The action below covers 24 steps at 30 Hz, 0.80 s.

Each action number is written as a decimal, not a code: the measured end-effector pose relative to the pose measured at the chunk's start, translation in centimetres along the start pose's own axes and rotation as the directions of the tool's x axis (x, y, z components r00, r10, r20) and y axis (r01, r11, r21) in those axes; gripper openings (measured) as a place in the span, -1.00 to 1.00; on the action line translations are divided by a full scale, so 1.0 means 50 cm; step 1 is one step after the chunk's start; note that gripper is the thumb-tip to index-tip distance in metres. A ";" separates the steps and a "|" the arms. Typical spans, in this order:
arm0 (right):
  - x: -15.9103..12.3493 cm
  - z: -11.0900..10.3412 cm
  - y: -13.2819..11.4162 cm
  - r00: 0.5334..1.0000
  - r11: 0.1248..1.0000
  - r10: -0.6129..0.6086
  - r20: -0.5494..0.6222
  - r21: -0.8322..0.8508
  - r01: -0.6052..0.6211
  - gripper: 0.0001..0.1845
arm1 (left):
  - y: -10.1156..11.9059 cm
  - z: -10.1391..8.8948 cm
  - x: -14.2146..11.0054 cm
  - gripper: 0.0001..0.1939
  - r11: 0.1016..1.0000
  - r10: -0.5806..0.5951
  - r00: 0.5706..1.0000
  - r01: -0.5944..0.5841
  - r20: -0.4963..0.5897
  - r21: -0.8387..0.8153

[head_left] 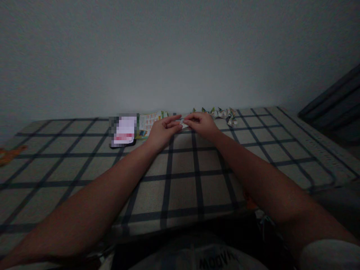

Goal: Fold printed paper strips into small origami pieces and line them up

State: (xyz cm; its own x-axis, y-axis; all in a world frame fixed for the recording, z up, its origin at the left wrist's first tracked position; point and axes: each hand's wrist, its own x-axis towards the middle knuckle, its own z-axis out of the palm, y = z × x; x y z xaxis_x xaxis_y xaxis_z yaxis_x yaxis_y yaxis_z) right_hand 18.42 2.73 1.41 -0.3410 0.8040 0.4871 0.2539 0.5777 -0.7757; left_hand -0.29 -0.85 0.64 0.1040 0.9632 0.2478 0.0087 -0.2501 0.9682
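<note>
Between my two hands is a small piece of white paper [184, 124], pinched above the far part of the table. My left hand [164, 129] grips its left side between thumb and fingers. The fingertips of my right hand [203, 123] close on its right side. Just behind and left of my left hand lies a printed sheet [146, 122] with coloured edges. Several small folded paper pieces [222, 112] sit in a row behind and to the right of my right hand. How the white paper is folded is too small to make out.
A lit phone [123, 130], its screen blurred out, lies left of the printed sheet. The checked tablecloth [182, 187] covers the table up to the grey wall [180, 56]. Something orange [11, 154] lies at the far left edge. A dark striped object [334, 97] stands at the right.
</note>
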 end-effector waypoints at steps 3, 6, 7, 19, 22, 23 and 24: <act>0.000 -0.003 -0.001 0.997 0.997 -0.064 0.043 -0.032 0.065 -0.75 | 0.002 -0.002 -0.001 -0.48 0.995 -0.003 1.000 0.003 0.003 0.103; 0.000 -0.003 -0.002 0.996 0.998 -0.066 0.051 -0.012 0.067 -0.75 | 0.003 -0.002 -0.003 -0.62 0.981 -0.001 1.000 0.005 -0.021 0.195; 0.000 -0.003 -0.002 0.998 0.999 -0.048 0.050 0.017 0.048 -0.74 | 0.003 -0.001 -0.003 -0.65 0.981 -0.009 1.000 0.012 -0.016 0.193; 0.001 -0.001 -0.002 0.978 0.940 0.171 0.119 0.277 -0.198 -0.63 | 0.006 0.006 0.006 -0.65 0.976 -0.157 0.987 0.148 -0.046 -0.157; 0.002 -0.003 -0.003 0.970 0.937 0.182 0.160 0.272 -0.221 -0.69 | 0.000 0.006 0.005 -0.70 0.977 -0.151 0.988 0.147 -0.018 -0.152; 0.002 -0.004 -0.004 0.967 0.934 0.189 0.170 0.272 -0.230 -0.71 | -0.003 0.006 0.005 -0.72 0.978 -0.144 0.989 0.139 -0.019 -0.154; 0.003 -0.004 -0.005 0.965 0.932 0.195 0.175 0.273 -0.238 -0.73 | -0.006 0.005 0.005 -0.73 0.982 -0.132 0.991 0.127 -0.028 -0.143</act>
State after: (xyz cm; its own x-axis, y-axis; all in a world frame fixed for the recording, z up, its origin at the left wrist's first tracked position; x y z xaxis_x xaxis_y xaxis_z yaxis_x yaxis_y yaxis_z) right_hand 18.49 2.70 1.77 -0.4379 0.8640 0.2487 0.0705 0.3088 -0.9485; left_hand -0.01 -0.56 0.40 0.0743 0.9902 0.1187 -0.1206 -0.1092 0.9867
